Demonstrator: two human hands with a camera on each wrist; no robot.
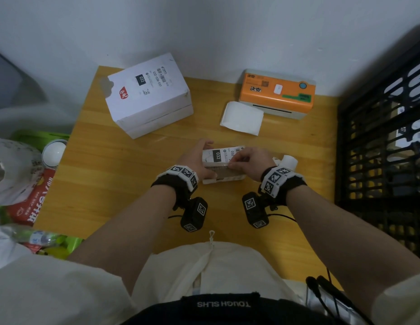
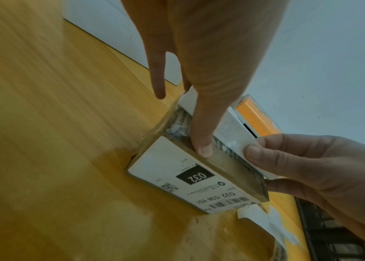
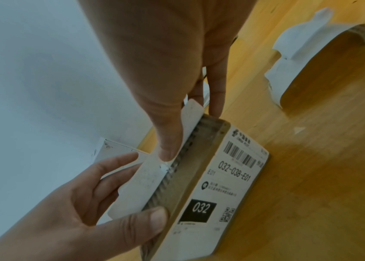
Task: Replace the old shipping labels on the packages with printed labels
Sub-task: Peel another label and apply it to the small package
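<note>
While both hands (image 1: 197,160) at box edge (image 1: 224,171)

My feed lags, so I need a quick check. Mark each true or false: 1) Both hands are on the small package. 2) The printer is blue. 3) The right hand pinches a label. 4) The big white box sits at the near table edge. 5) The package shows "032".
1) True: left hand and right hand are on the small package.
2) False: the printer is orange.
3) True: it pinches the label at the package's edge.
4) False: the white box sits far, by the wall.
5) True.
</note>
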